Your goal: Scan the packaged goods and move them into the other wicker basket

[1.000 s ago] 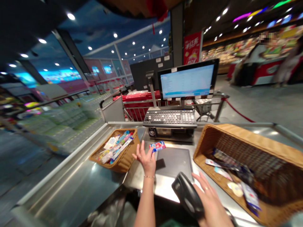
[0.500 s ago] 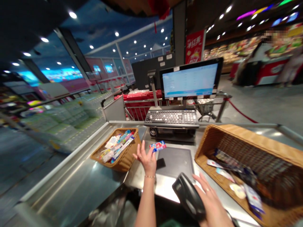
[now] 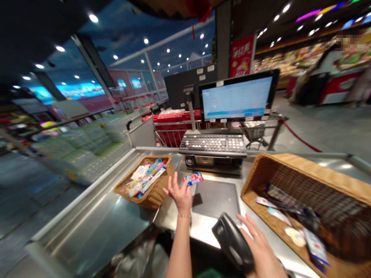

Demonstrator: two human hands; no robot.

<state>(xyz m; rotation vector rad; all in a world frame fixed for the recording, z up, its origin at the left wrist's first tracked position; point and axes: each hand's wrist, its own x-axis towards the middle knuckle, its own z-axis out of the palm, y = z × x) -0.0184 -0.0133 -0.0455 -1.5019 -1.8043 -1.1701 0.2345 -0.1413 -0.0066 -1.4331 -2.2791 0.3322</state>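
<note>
My left hand [image 3: 181, 197] pinches a small red, white and blue packet [image 3: 193, 178] between thumb and finger, its other fingers raised. The packet is held above the far edge of a grey plate [image 3: 218, 199] set into the metal counter. A black handheld barcode scanner [image 3: 233, 243] rests in my right hand [image 3: 259, 245], its head pointing up and left toward the plate. Part of the grip on the scanner is hidden behind its body. Left of my left hand stands a wicker basket [image 3: 156, 195] filled with small packaged goods, some long and narrow.
A larger wicker basket [image 3: 313, 164] with several packets inside stands to the right. Behind the plate are a keyboard [image 3: 213, 143] and a lit monitor [image 3: 236, 99]. The metal counter [image 3: 95, 216] has a raised rim. Shopping carts stand beyond it, and a person [image 3: 319, 73] is farther right.
The view has turned slightly left, so the baskets and monitor appear a little farther right. Both hands keep nearly the same pose, with the packet and scanner still held.
</note>
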